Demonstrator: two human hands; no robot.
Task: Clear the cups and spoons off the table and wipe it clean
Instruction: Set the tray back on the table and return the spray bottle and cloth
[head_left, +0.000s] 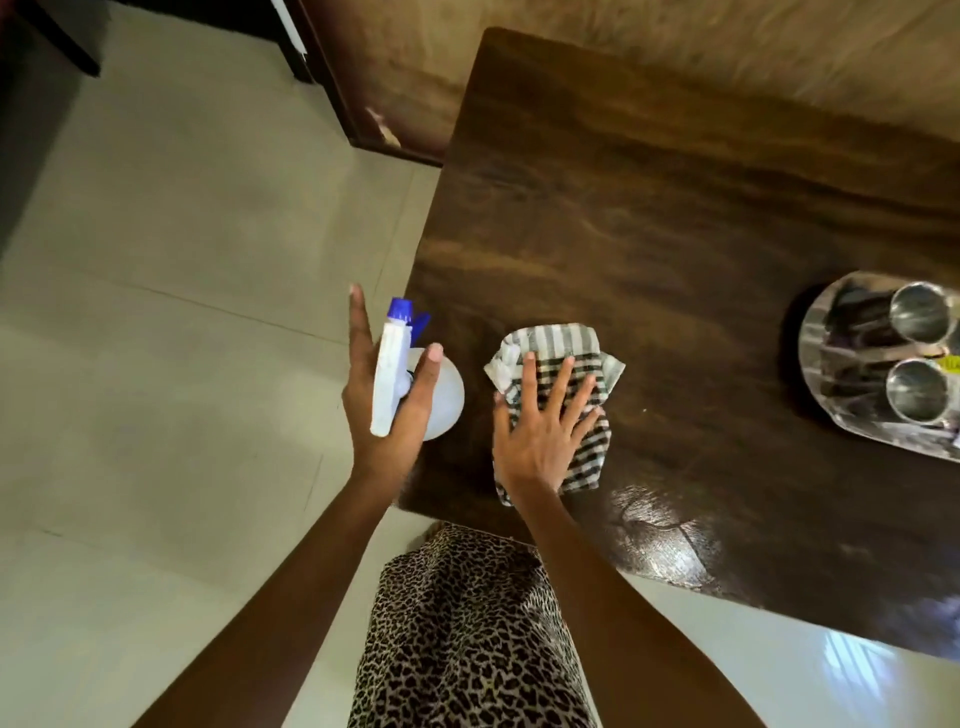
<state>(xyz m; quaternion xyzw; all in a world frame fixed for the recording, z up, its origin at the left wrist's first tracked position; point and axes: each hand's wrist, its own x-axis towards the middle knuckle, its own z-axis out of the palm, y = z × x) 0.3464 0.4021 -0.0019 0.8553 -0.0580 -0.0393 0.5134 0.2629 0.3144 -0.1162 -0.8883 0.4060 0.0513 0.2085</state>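
**Table top: cloth, bottle, tray**

We are looking at a dark wooden table (649, 218) standing on a pale tiled floor (156, 260). A striped cloth (550, 340) is lying flat near its left edge, a white spray bottle (448, 402) is standing just beside it, and a metal tray (857, 434) is sitting well apart.

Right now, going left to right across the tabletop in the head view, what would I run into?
First the spray bottle → the checked cloth → the steel tray holding steel cups.
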